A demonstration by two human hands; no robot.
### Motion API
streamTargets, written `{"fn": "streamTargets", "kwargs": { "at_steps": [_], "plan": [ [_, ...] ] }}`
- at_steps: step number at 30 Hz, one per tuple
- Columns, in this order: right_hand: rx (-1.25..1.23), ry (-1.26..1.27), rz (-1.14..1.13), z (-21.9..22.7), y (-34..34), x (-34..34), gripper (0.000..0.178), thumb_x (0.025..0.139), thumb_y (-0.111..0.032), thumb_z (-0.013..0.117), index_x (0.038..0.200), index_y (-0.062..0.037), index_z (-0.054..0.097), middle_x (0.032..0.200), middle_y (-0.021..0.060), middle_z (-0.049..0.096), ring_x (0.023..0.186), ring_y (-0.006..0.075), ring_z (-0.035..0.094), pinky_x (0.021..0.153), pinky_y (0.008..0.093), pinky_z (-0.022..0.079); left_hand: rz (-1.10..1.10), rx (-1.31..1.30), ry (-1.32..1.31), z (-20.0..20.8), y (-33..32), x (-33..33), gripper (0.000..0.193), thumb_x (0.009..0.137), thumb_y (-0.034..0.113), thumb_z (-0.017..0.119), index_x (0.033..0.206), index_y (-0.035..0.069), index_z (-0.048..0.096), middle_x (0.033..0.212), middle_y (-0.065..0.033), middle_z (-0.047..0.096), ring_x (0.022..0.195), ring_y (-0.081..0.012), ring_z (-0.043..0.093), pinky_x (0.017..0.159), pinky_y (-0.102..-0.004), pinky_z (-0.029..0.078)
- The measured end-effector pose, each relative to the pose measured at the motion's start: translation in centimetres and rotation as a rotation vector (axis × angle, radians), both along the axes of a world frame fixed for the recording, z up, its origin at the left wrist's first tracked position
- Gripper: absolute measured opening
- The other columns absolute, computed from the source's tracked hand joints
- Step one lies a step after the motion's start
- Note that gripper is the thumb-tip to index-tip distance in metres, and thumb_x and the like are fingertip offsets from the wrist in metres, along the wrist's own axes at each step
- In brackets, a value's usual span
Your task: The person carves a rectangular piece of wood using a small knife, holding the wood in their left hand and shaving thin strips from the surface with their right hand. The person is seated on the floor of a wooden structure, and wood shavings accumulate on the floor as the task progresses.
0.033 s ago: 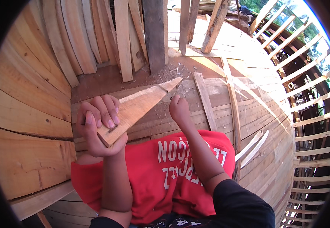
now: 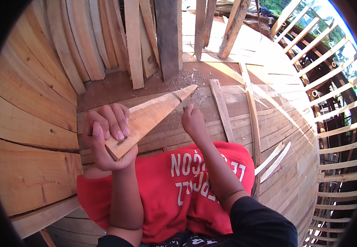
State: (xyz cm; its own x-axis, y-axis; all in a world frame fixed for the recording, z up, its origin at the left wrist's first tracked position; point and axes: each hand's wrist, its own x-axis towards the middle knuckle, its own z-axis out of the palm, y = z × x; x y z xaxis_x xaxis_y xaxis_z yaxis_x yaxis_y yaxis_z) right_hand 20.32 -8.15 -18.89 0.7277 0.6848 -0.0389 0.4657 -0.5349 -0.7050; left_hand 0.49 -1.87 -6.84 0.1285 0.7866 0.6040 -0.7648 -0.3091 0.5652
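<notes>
My left hand [image 2: 110,133] grips the broad end of a wedge-shaped piece of wood [image 2: 151,113], fingers over its upper face and thumb side underneath. The wood tapers away to a point at the far right. Close beside that narrow tip, my right hand [image 2: 193,121] is closed in a fist. A small dark end shows above its fingers; the rest of what it holds is hidden. A thin sliver or line lies across the wedge near its tip, too fine to tell which. Red cloth with white lettering [image 2: 162,173] covers my lap beneath both forearms.
Wood shavings [image 2: 186,78] are scattered on the plank floor past the tip. Loose wooden strips [image 2: 221,107] lie to the right. Upright boards [image 2: 133,45] and a dark post [image 2: 167,41] stand ahead. A curved plank wall [image 2: 34,123] rises at left, open ribs [image 2: 339,144] at right.
My right hand has shifted slightly down and back from the wedge's tip. The left hand and the wood have stayed in place.
</notes>
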Motion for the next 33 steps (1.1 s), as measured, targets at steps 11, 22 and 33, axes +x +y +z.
{"fn": "streamTargets", "kwargs": {
  "at_steps": [11, 22, 33],
  "plan": [
    [0.064, 0.000, 0.054, -0.1, -0.2, -1.0, 0.058, 0.100, -0.030, 0.031, 0.069, 0.0056, 0.064, 0.071, 0.0335, 0.059, 0.075, 0.0508, 0.061, 0.075, 0.0576, 0.046, 0.024, -0.051, -0.061, 0.2, 0.2, -0.2, 0.023, 0.092, 0.020, 0.040, 0.070, 0.014, 0.035, 0.057, 0.0009, 0.039, 0.053, -0.0105, 0.037, 0.061, -0.0289, 0.032],
    [0.172, 0.037, 0.154, 0.8, 0.0, -2.5, 0.058, 0.100, -0.029, 0.031, 0.064, 0.0060, 0.061, 0.064, 0.0312, 0.058, 0.066, 0.0511, 0.059, 0.065, 0.0565, 0.046, 0.018, -0.017, -0.004, 0.3, -0.1, -0.2, 0.025, 0.094, 0.023, 0.038, 0.071, 0.017, 0.034, 0.059, 0.0029, 0.038, 0.055, -0.0095, 0.036, 0.063, -0.0288, 0.032],
    [0.267, 0.027, 0.264, 0.3, -0.8, -3.9, 0.062, 0.104, -0.037, 0.028, 0.074, 0.0047, 0.063, 0.066, 0.0281, 0.060, 0.070, 0.0504, 0.059, 0.065, 0.0566, 0.044, 0.036, -0.054, -0.021, 0.4, 0.2, -0.3, 0.024, 0.093, 0.024, 0.039, 0.071, 0.017, 0.033, 0.059, 0.0033, 0.037, 0.055, -0.0092, 0.035, 0.063, -0.0283, 0.032]
  ]
}}
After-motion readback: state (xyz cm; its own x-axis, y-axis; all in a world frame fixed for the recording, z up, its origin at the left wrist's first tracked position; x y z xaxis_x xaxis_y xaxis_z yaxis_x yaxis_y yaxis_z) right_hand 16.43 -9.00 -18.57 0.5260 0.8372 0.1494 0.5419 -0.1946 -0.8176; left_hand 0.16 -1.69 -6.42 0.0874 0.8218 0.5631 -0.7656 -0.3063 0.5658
